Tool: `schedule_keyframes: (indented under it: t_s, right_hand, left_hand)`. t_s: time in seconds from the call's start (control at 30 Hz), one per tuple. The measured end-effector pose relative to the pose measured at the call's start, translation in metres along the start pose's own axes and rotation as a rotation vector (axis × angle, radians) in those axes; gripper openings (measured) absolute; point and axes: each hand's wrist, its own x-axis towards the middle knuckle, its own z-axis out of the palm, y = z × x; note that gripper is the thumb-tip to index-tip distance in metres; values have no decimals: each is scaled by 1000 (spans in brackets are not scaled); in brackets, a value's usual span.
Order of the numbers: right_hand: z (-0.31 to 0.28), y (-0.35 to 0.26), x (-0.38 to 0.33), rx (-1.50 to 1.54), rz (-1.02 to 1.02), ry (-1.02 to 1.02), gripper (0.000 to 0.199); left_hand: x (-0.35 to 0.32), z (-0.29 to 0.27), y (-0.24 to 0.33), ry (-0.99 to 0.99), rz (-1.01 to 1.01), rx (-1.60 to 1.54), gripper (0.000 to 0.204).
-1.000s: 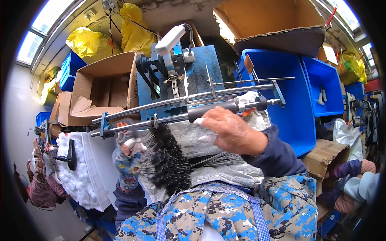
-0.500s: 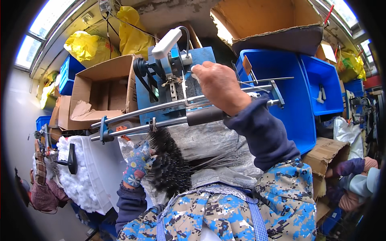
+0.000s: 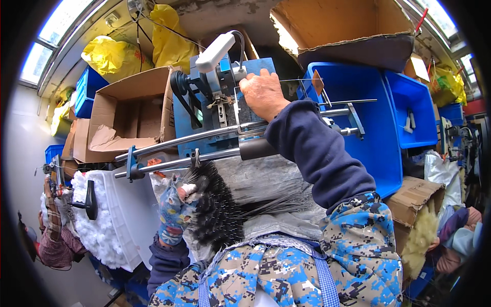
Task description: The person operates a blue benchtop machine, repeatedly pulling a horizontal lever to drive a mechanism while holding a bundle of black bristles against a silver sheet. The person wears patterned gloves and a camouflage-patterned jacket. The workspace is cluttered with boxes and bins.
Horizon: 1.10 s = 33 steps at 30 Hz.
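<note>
blocked ahead: blue machine (image 3: 204, 110), steel rails (image 3: 204, 135) | right: blue bins (image 3: 373, 112)

Open cardboard box (image 3: 130, 120) upper left; yellow bags (image 3: 110, 53) above it; blue bins (image 3: 388, 117) right; white crate (image 3: 110, 220) lower left.

Daylight came from windows (image 3: 51, 36) at the far left and a strip of glazing (image 3: 434, 15) at the far right, both blown out to white. The middle of the scene was evenly and fairly brightly lit, with soft shadows under the rails (image 3: 215, 153) and inside the cardboard box (image 3: 138, 117). The white handle (image 3: 217, 51) showed mild glare. Focus was sharp in the centre; the brush (image 3: 215, 210) bristles were crisp. The fisheye lens bent straight edges strongly, squeezed and smeared detail near the rim, and left black corners all round.
</note>
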Motion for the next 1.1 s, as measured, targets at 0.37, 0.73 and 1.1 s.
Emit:
schedule_keyframes:
  t_s: [0.37, 0.73, 1.1]
  right_hand:
    - [0, -2, -3, 1, 39, 15, 11]
    - [10, 7, 5, 219, 50, -31, 15]
    - [-12, 15, -52, 118, 108, 31, 56]
  left_hand:
    - [-10, 2, 19, 189, -61, -235, 19]
    - [-7, 10, 21, 125, -45, -285, 14]
    - [-15, 4, 20, 139, -298, -452, 14]
